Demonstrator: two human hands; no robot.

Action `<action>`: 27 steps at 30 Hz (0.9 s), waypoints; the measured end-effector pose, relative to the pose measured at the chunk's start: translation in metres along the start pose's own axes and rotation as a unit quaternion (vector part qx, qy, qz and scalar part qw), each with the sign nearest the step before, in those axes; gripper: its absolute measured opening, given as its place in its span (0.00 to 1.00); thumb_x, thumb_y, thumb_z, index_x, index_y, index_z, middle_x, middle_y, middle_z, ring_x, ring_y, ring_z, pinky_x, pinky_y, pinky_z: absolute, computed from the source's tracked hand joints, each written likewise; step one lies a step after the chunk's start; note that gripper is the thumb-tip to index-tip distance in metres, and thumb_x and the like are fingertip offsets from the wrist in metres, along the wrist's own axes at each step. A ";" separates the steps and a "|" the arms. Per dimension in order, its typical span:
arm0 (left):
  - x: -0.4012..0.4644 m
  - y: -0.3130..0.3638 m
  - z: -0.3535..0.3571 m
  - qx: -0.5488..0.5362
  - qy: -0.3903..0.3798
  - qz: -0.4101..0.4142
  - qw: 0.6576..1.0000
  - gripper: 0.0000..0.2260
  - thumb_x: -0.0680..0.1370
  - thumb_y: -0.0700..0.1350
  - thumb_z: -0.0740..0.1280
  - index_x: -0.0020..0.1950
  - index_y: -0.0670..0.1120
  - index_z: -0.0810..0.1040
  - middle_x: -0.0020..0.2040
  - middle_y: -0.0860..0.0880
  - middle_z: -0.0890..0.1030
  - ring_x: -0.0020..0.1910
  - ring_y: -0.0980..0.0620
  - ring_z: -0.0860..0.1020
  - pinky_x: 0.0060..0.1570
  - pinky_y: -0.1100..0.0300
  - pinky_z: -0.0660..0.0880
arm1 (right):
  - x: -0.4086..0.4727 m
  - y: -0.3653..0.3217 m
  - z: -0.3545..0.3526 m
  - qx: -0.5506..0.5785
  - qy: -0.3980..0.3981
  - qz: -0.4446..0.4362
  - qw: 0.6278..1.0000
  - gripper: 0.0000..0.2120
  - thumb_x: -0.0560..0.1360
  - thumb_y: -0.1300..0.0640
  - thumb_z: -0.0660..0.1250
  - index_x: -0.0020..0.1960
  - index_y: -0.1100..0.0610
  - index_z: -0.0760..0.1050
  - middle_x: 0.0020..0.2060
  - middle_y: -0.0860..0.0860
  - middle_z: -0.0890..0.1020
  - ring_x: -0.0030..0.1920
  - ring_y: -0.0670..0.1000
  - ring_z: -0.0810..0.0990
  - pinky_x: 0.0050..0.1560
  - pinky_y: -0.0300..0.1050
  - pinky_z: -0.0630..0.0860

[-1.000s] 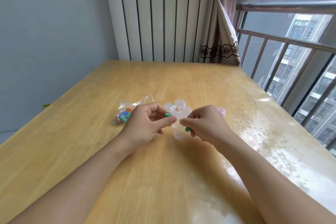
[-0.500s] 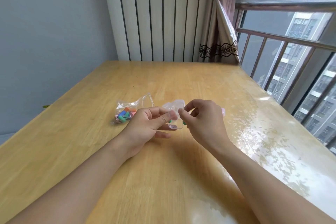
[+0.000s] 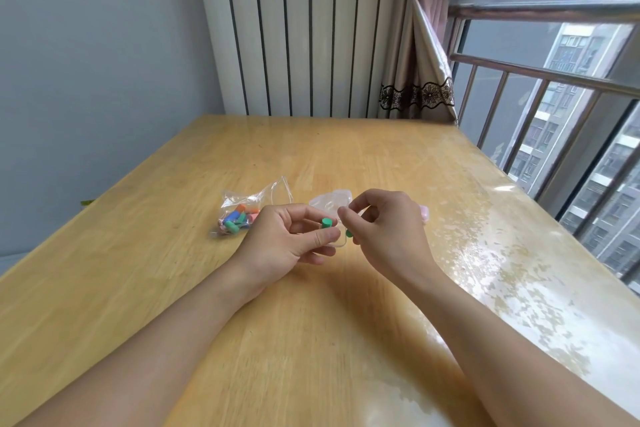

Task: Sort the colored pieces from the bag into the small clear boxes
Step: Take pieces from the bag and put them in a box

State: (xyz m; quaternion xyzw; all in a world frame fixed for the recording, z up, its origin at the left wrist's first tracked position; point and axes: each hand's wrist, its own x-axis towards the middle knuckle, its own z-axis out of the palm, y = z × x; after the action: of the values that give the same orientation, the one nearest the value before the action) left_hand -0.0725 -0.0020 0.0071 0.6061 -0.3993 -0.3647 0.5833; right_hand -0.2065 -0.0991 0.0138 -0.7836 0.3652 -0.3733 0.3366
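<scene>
My left hand (image 3: pixel 284 243) pinches a small green cylinder piece (image 3: pixel 325 222) between thumb and forefinger. My right hand (image 3: pixel 388 229) is just right of it, fingertips pinched on a small clear box (image 3: pixel 341 243) held a little above the table. A second green piece (image 3: pixel 349 234) shows inside that box, by my right palm. Behind the hands, more small clear boxes (image 3: pixel 330 199) stand in a cluster, partly hidden. The clear plastic bag (image 3: pixel 242 215) lies left of my left hand with several colored pieces inside.
The wooden table (image 3: pixel 311 322) has a glossy cover with glare on its right side. A pink item (image 3: pixel 424 212) peeks out behind my right hand. A window railing (image 3: pixel 554 80) runs along the right, and a radiator and curtain stand at the far edge.
My right hand has risen from the table and turned, bringing the clear box up. My left hand has turned so the green piece stands in plain view between its fingers.
</scene>
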 end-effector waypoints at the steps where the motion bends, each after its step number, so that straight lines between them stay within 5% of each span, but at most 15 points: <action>1: 0.000 0.000 0.000 -0.001 0.002 0.003 1.000 0.06 0.74 0.40 0.75 0.50 0.44 0.85 0.42 0.43 0.88 0.39 0.48 0.86 0.34 0.63 0.79 | 0.000 0.000 0.000 0.000 0.002 -0.003 1.000 0.09 0.76 0.54 0.71 0.38 0.55 0.81 0.27 0.50 0.82 0.30 0.48 0.80 0.38 0.23 0.68; 7: 0.000 0.002 0.003 0.006 0.020 0.011 1.000 0.09 0.77 0.47 0.71 0.52 0.43 0.86 0.47 0.43 0.87 0.40 0.47 0.87 0.33 0.62 0.79 | 0.001 0.002 0.001 -0.002 0.009 -0.017 1.000 0.09 0.76 0.54 0.72 0.38 0.55 0.81 0.27 0.49 0.82 0.28 0.46 0.78 0.36 0.27 0.69; 11: 0.000 0.001 0.003 0.010 0.027 0.017 0.999 0.07 0.77 0.43 0.73 0.52 0.42 0.87 0.51 0.46 0.86 0.41 0.46 0.87 0.35 0.62 0.80 | 0.002 0.002 0.000 -0.009 0.011 -0.015 1.000 0.09 0.76 0.54 0.71 0.39 0.56 0.81 0.29 0.51 0.83 0.31 0.48 0.80 0.41 0.21 0.65; 15: 0.001 0.000 0.002 0.002 0.031 0.006 0.999 0.06 0.75 0.40 0.75 0.51 0.39 0.85 0.44 0.45 0.86 0.41 0.45 0.87 0.35 0.63 0.80 | 0.002 0.004 0.003 -0.008 0.006 -0.014 1.000 0.08 0.75 0.55 0.71 0.38 0.55 0.80 0.28 0.49 0.82 0.28 0.46 0.78 0.32 0.32 0.70; 27: 0.001 -0.001 0.002 0.012 0.036 0.028 0.999 0.06 0.73 0.40 0.76 0.44 0.41 0.79 0.43 0.40 0.87 0.42 0.47 0.87 0.34 0.61 0.81 | 0.002 0.007 0.005 -0.007 0.007 -0.015 1.000 0.08 0.75 0.54 0.71 0.38 0.54 0.80 0.28 0.49 0.82 0.30 0.48 0.81 0.32 0.37 0.72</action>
State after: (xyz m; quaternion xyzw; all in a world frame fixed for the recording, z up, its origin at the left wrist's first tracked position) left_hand -0.0734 -0.0040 0.0059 0.6141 -0.3995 -0.3211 0.6001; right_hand -0.2039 -0.1030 0.0069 -0.7886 0.3584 -0.3808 0.3233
